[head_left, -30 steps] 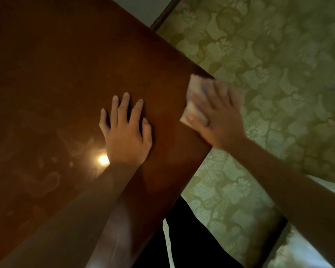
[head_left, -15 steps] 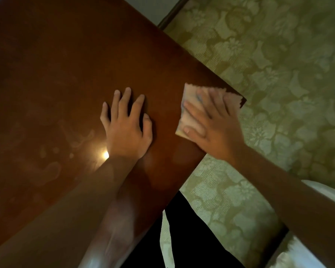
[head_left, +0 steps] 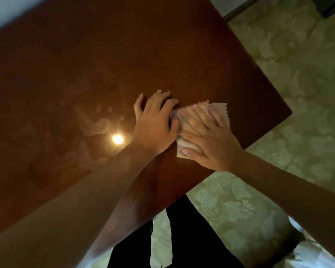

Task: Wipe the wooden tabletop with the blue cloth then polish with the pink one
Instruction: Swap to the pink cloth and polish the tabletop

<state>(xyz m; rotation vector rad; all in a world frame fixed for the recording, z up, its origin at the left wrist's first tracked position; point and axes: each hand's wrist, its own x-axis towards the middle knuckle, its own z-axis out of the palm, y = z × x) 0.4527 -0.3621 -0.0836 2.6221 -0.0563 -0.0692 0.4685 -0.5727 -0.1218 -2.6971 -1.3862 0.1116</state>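
The dark wooden tabletop [head_left: 108,60] fills the left and middle of the head view, with faint smear marks and a bright lamp reflection on it. A folded pink cloth [head_left: 219,110] lies near the table's right corner. My right hand [head_left: 207,144] presses flat on the cloth with straight fingers. My left hand [head_left: 155,122] rests flat on the wood just left of the cloth, its fingers touching the cloth's edge. No blue cloth is in view.
The table's right corner [head_left: 289,113] and near edge lie close to my hands. Beyond them is a green patterned floor [head_left: 290,78]. My dark trouser legs [head_left: 184,235] stand below the near edge. Something white [head_left: 306,252] sits at the bottom right.
My right hand slid the pink cloth leftward from the table's corner until it met my left hand. The left hand stayed put on the wood. The camera view shifted.
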